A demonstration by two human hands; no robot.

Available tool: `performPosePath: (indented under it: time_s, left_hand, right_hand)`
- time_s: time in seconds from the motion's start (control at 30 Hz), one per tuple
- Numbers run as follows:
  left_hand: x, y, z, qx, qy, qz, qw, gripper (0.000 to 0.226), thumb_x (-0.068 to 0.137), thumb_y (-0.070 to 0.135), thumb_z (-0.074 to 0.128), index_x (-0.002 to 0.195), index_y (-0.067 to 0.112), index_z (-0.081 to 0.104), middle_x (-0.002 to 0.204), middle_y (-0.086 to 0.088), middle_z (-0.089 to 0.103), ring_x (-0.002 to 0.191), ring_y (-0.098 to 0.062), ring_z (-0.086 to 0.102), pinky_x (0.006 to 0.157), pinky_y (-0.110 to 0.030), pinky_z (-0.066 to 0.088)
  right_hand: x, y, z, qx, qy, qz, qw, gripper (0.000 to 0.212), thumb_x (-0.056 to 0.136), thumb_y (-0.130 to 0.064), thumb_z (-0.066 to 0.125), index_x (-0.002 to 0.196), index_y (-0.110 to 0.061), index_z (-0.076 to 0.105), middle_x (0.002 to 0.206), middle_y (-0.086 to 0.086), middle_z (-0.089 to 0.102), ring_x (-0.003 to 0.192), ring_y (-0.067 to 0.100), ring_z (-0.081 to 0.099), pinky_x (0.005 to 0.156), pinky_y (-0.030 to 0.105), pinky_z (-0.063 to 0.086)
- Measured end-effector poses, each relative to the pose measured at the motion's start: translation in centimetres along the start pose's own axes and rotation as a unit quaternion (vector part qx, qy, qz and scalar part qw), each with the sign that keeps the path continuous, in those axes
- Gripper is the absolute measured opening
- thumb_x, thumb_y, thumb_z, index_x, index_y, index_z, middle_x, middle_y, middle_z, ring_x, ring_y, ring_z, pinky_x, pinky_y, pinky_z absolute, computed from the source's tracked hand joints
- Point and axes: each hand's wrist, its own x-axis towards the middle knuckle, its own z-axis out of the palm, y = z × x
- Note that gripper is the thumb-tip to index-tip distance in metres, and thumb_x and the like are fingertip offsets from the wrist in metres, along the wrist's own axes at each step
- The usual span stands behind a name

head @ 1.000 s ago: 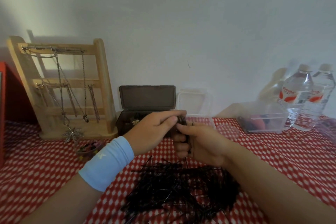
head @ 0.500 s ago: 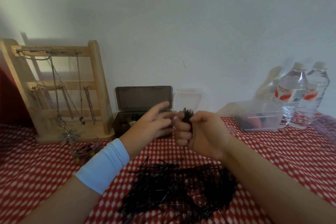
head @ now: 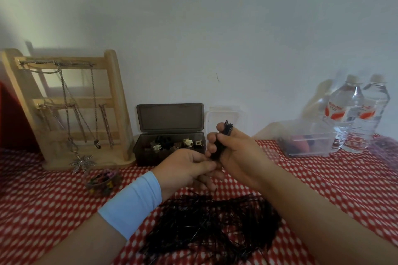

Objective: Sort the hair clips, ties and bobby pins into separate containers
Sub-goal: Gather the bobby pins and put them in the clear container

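Right hand point(head: 239, 157) sits mid-frame, just right of center, fist clenched around a bundle point(head: 227, 128) of black bobby pins. The bundle stands pretty much upright, long axis vertical, with the looped ends poking out the top of the fist toward the wall and the other ends hidden down near the palm.

Left hand point(head: 183, 170), the one with the light blue wristband point(head: 133, 202), is tucked in right under it. Its thumb and fingertips are bunched together at the bundle's bottom end, but honestly I can't tell if they're actually pinching pins or just touching.

Below both hands, lower center, there's a big messy pile point(head: 211, 226) of loose pins on the red checked cloth point(head: 323, 178), pointing every which way.

Behind the hands, the dark box point(head: 146, 153) sits open, lid up, with clips point(head: 187, 142) inside. A clear tub point(head: 310, 146) is at the right with something red and dark in it, with two bottles point(head: 344, 114) just beyond. Wooden rack point(head: 116, 103) with chains is at the left, and a small bowl point(head: 101, 182) of colorful bits sits in front of it.
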Motion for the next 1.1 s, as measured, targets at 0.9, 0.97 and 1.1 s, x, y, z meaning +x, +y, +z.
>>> performPosePath:
  time_s: [0.9,0.97,1.1]
  left_hand:
    - [-0.4,2.7,-0.4,0.131,0.181,0.192,0.956,0.042,0.101,0.008,0.044,0.134,0.034,0.051,0.130,0.020,0.056,0.117,0.013,0.051,0.107,-0.015,0.039]
    - [0.2,2.7,-0.8,0.189,0.116,0.241,0.945,0.046,0.103,0.012,0.043,0.141,0.037,0.045,0.140,0.023,0.048,0.128,0.014,0.042,0.110,-0.014,0.032]
    - [1.7,3.1,-1.1,0.323,0.027,0.235,0.916,0.043,0.103,0.013,0.043,0.143,0.028,0.049,0.146,0.016,0.047,0.133,0.008,0.039,0.111,-0.010,0.028]
  right_hand:
    - [0.1,-1.0,-0.8,-0.176,0.015,0.038,0.984,0.030,0.106,-0.002,0.034,0.132,-0.011,0.048,0.071,0.003,0.050,0.063,0.016,0.047,0.058,0.028,0.043]
    - [0.0,-1.3,-0.8,-0.211,-0.015,0.069,0.975,0.023,0.105,-0.001,0.035,0.119,-0.005,0.053,0.074,0.004,0.049,0.063,0.015,0.045,0.057,0.027,0.039]
    - [0.1,-2.0,-1.2,-0.300,-0.023,0.096,0.949,0.020,0.101,0.001,0.038,0.110,-0.004,0.056,0.073,0.005,0.048,0.062,0.014,0.044,0.060,0.030,0.035]
